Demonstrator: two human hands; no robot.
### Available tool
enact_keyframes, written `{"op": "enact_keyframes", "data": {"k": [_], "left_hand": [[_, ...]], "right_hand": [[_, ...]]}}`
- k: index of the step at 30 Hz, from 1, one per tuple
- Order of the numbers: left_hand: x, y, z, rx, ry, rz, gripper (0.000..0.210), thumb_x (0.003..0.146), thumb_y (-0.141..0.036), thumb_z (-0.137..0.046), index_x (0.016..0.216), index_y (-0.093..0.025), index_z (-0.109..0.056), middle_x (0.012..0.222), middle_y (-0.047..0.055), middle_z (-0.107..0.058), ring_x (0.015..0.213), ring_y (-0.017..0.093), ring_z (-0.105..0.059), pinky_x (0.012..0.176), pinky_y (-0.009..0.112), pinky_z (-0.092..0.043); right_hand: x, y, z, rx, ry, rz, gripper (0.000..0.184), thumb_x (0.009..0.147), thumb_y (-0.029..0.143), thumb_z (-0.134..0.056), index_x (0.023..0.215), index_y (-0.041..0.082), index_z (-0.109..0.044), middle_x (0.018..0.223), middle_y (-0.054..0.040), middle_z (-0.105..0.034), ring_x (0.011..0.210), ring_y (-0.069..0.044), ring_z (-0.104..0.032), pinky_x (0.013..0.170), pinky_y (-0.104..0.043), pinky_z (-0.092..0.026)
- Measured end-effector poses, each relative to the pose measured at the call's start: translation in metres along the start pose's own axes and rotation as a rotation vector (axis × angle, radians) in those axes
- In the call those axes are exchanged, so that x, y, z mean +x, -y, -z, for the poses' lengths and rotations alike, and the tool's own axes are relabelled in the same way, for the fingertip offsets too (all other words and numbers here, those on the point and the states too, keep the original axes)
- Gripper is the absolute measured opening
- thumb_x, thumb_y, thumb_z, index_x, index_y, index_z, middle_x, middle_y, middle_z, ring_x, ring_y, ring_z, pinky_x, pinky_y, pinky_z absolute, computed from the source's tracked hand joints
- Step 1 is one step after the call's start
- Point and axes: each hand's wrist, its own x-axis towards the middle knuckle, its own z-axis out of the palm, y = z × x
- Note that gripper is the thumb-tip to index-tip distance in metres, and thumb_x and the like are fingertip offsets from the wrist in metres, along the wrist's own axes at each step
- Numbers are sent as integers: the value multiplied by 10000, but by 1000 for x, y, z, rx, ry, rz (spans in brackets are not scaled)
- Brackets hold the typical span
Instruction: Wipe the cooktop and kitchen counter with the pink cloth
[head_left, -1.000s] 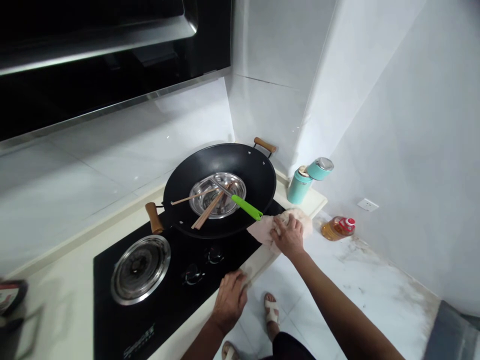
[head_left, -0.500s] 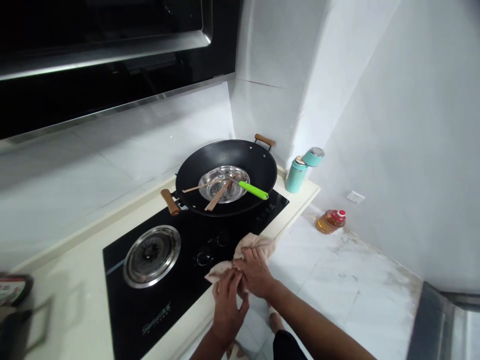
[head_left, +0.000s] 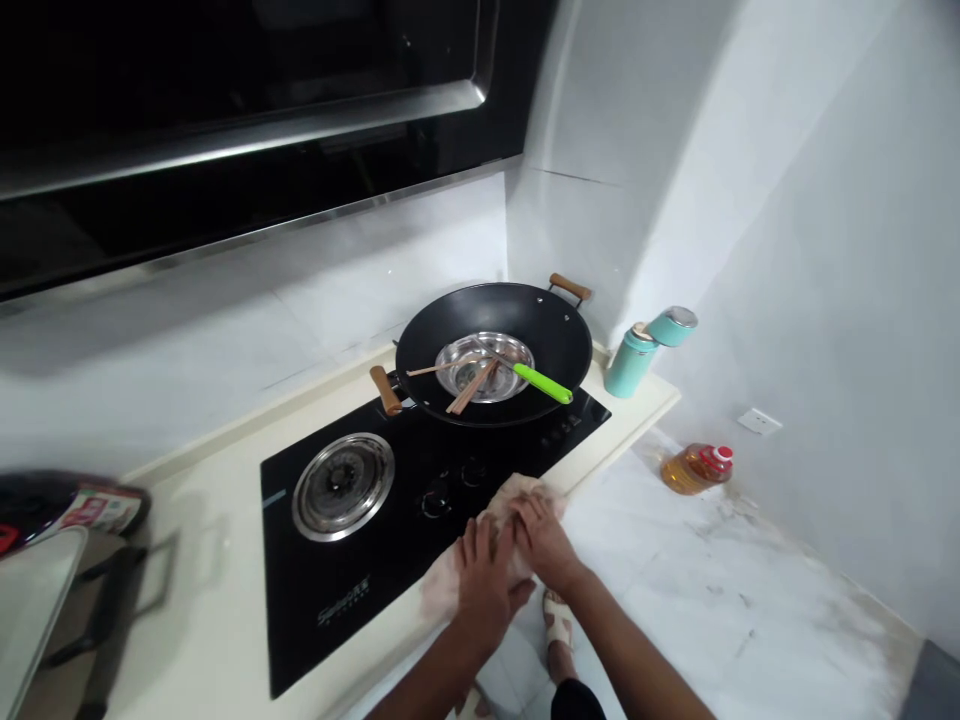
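Note:
A pale pink cloth [head_left: 441, 585] lies bunched over the front edge of the black gas stove [head_left: 315, 645] and the counter. My left hand [head_left: 486, 580] rests on it, fingers stretched out and thumb apart. Just to the right, my right hand [head_left: 546, 540] has its fingers bent over the cloth, gripping it. Beyond my hands, a black wok [head_left: 559, 340] with wooden handles stands on the stove. It contains a steel bowl [head_left: 450, 350], wooden chopsticks [head_left: 472, 388] and a utensil with a green handle [head_left: 544, 383].
A bare burner [head_left: 343, 487] is left of the knobs [head_left: 435, 498]. A turquoise flask [head_left: 628, 365] with its lid tipped open stands at the counter's right end. An oil bottle [head_left: 694, 468] is on the floor by the wall. A range hood [head_left: 225, 150] overhangs the stove.
The view has swung left, bringing more of the left counter into sight. My left hand has spread flatter on the cloth, and the cloth now lies less bunched beneath it.

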Motion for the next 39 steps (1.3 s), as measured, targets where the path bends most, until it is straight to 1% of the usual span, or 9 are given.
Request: {"op": "enact_keyframes", "data": {"k": [5, 11, 14, 17, 20, 24, 29, 34, 39], "left_hand": [[51, -43, -23, -108, 173, 23, 959, 789, -689, -707, 1587, -254, -400, 1713, 173, -250, 1545, 490, -215, 1181, 710, -240], [116, -86, -32, -277, 228, -199, 967, 897, -664, -570, 1622, -100, -271, 1732, 176, -186, 1609, 370, -52, 1266, 643, -96], [132, -98, -36, -320, 236, -234, 945, 937, -646, -522, 1633, -84, -218, 1730, 176, -195, 1616, 317, -52, 1286, 584, -73], [131, -99, -38, -339, 265, -240, 917, 963, -641, -494, 1641, -99, -197, 1726, 153, -225, 1622, 276, -40, 1300, 531, -55], [114, -88, -33, -334, 275, -227, 881, 979, -621, -489, 1640, -111, -209, 1730, 135, -222, 1625, 255, -20, 1307, 510, -39], [69, -52, -12, -311, 253, -212, 893, 970, -604, -527, 1639, -108, -202, 1727, 142, -228, 1624, 257, -46, 1306, 525, -48], [-8, 14, 19, -208, 220, -187, 912, 948, -657, -536, 1635, -139, -234, 1709, 152, -280, 1612, 288, -131, 1300, 533, -51], [-91, 83, 41, -5, 160, -143, 971, 897, -731, -554, 1627, -150, -287, 1671, 164, -365, 1583, 326, -221, 1277, 547, -125], [-172, 137, 66, 131, 47, -55, 874, 866, -648, -646, 1565, -171, -426, 1604, 180, -469, 1524, 350, -358, 1249, 565, -192]], "right_hand": [[19, -57, 28, -94, -60, -41, 348, 947, 156, -404, 1211, 147, -631, 1198, -149, -624, 1210, -283, -516, 1115, -521, -414], [38, -134, 77, -210, -108, -91, 341, 933, 274, -423, 1205, 175, -603, 1216, -155, -598, 1155, -312, -502, 1056, -530, -405], [44, -159, 91, -296, -93, -105, 362, 921, 284, -416, 1220, 177, -591, 1173, -152, -599, 1126, -327, -504, 1020, -527, -394], [45, -162, 94, -413, -68, -148, 383, 926, 302, -419, 1244, 172, -588, 1134, -152, -590, 1108, -344, -495, 990, -532, -389], [41, -143, 85, -500, -19, -197, 397, 945, 327, -403, 1258, 171, -590, 1161, -164, -573, 1083, -358, -491, 952, -546, -396], [27, -91, 55, -509, 30, -164, 400, 960, 306, -395, 1281, 166, -587, 1198, -172, -562, 1072, -347, -505, 938, -531, -406], [1, -5, -5, -444, 62, -104, 399, 950, 247, -401, 1283, 161, -603, 1213, -178, -580, 1099, -348, -498, 965, -543, -398], [-25, 78, -72, -318, 127, -30, 405, 952, 226, -441, 1322, 214, -605, 1259, -157, -597, 1165, -353, -481, 1009, -556, -377], [-49, 154, -126, -192, 216, 114, 437, 963, 224, -492, 1391, 245, -578, 1292, -146, -585, 1202, -351, -480, 1047, -565, -372]]}}
